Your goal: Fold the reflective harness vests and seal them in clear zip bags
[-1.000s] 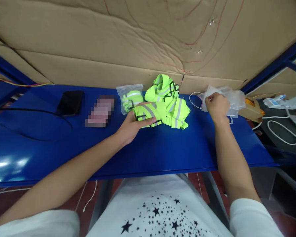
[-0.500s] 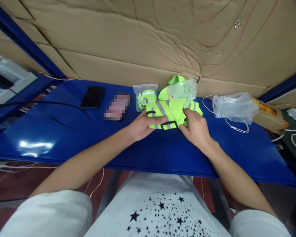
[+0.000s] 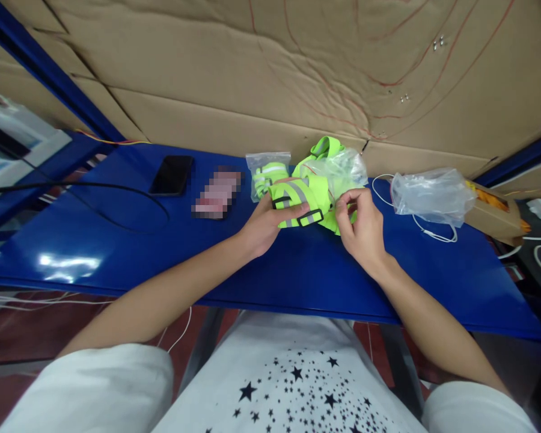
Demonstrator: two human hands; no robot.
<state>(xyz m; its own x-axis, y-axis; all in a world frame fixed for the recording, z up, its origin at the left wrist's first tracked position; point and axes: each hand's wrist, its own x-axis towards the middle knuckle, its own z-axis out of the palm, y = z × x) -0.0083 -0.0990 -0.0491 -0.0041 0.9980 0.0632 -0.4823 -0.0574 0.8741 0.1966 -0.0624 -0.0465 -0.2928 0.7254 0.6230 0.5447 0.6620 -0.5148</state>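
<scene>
A neon yellow reflective vest (image 3: 304,193), folded into a bundle of straps with grey stripes and black buckles, is held above the blue table. My left hand (image 3: 264,227) is closed around its left end, the thumb lying across the front. At the right end, my right hand (image 3: 362,225) is pinched with thumb and index finger together, and yellow strap shows beside and below the fingers. What exactly lies between those fingertips is hard to see. Right behind the bundle are a clear bag holding rolled yellow straps (image 3: 270,171) and more yellow strap (image 3: 327,146) under crumpled clear plastic (image 3: 347,165).
On the blue table (image 3: 162,240) a black phone (image 3: 171,175) and a blurred pinkish object (image 3: 217,193) lie to the left. Rightward are a clear plastic bag (image 3: 433,191), a white cable (image 3: 435,234) and a cardboard box (image 3: 496,216). A cardboard panel (image 3: 234,78) stands behind.
My right hand has turned and drawn its fingers into a pinch, slightly apart from the bundle's front. The bundle's right side has loosened, with strap hanging lower there. My left hand keeps its hold.
</scene>
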